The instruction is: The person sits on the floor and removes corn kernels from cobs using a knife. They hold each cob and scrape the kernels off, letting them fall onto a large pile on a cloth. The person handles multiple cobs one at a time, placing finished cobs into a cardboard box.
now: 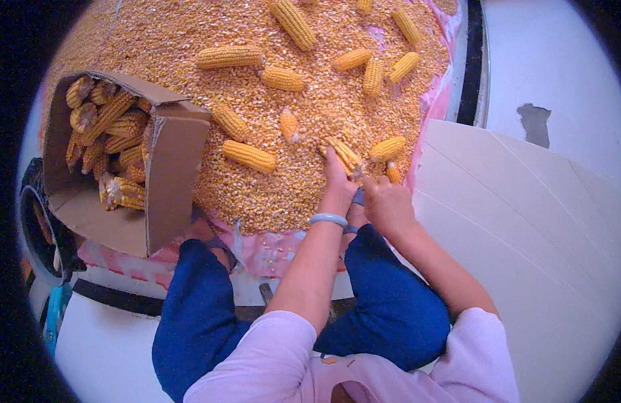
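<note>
My left hand (338, 174), with a pale bangle on its wrist, is closed around a corn cob (345, 153). Rows on that cob look partly stripped of kernels. Curled into a fist, my right hand (388, 204) touches or nearly touches the cob's lower end; whether anything is inside its fingers is hidden. Beneath both hands spreads a large heap of loose corn kernels (270, 201). Close by on the right lie a full corn cob (387, 148) and a smaller cob piece (393, 173). Another short cob (289, 126) rests to the left.
At left a cardboard box (177, 176) lies on its side, holding several corn cobs (111, 118). More cobs (230, 56) are scattered over the heap. Pink sheeting (270, 254) lies under the kernels. A pale board (512, 221) covers the floor at right. A dark round-rimmed object (41, 237) stands beside the box.
</note>
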`<state>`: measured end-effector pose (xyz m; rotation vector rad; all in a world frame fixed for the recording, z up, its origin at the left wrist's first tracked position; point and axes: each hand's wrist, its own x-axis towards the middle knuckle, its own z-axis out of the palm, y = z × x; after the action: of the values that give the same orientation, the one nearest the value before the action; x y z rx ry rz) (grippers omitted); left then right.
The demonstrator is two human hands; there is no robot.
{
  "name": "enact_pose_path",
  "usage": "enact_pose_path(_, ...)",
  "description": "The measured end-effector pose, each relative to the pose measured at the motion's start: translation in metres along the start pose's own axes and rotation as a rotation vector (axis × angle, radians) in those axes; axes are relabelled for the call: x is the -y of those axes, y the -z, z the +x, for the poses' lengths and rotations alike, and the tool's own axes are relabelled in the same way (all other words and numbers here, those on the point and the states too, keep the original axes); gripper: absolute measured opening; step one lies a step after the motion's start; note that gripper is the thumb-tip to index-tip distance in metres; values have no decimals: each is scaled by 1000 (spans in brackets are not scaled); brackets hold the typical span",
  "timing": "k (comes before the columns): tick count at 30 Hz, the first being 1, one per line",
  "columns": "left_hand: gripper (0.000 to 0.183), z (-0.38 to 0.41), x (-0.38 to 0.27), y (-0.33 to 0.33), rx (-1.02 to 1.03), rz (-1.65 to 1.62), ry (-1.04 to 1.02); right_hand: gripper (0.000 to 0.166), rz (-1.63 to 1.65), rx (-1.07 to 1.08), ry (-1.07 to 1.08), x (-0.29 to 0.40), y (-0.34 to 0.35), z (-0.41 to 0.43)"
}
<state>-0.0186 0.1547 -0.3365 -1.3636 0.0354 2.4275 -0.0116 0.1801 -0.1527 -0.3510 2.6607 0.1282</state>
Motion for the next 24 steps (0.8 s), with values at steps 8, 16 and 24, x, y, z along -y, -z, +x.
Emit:
enact_pose_path(8, 51, -11, -8, 7, 194, 50, 41, 14, 25, 50, 48, -10, -48, 68)
enact_pose_path(16, 55, -21, -24, 20, 94, 36, 99, 21, 256, 21, -59, -2, -68, 87)
enact_pose_path(24, 48, -11, -35, 20, 200, -136, 156, 20, 311, -6, -73, -10, 31, -19)
